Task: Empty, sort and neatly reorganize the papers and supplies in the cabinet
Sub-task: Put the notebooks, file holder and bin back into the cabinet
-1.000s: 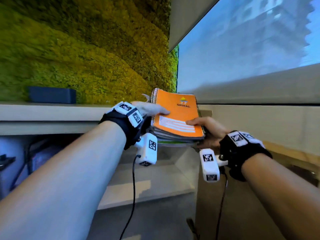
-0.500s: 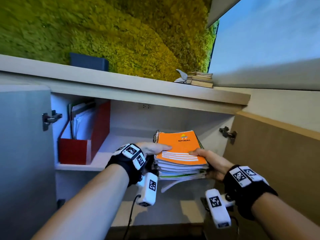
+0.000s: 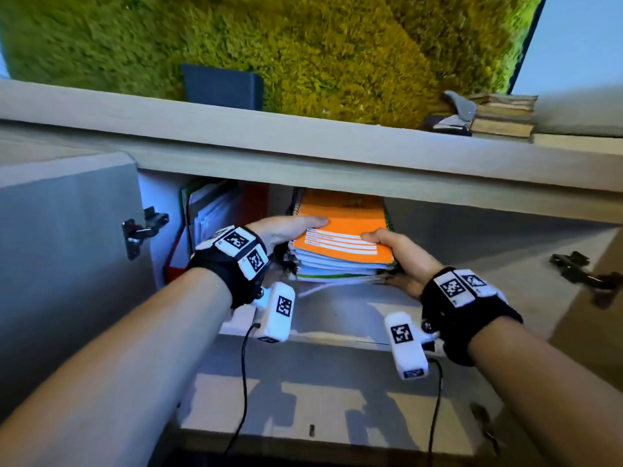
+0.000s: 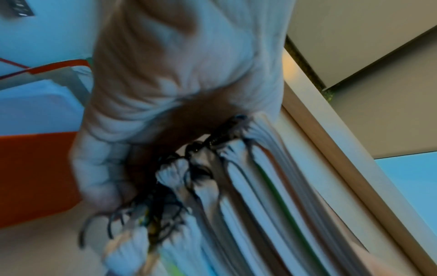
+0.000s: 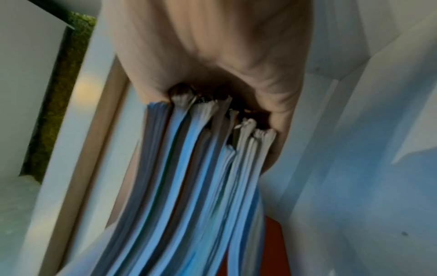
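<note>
Evidently the step in hand is sliding the stack of spiral-bound notebooks topped by an orange cover (image 3: 340, 241) onto the pale shelf inside the open cabinet (image 3: 350, 315), and doing it well probably means keeping the pile level and squeezed so the loose lower sheets, which sag at the front edge, do not fan out or catch on the shelf lip; it should land beside, not against, the red magazine file of papers (image 3: 188, 237) standing at the left. The stack sits partly under the cabinet's wooden top board (image 3: 303, 163), seemingly raised a little off the shelf. The left hand (image 3: 286, 229) has its grip on the spiral-bound side, thumb laid flat over the cover and fingers curled underneath; the right hand (image 3: 401, 251) clasps the opposite near corner likewise, thumb on top, fingers below. Both forearms reach forward, wrists roughly level, palms facing each other across the pile
</note>
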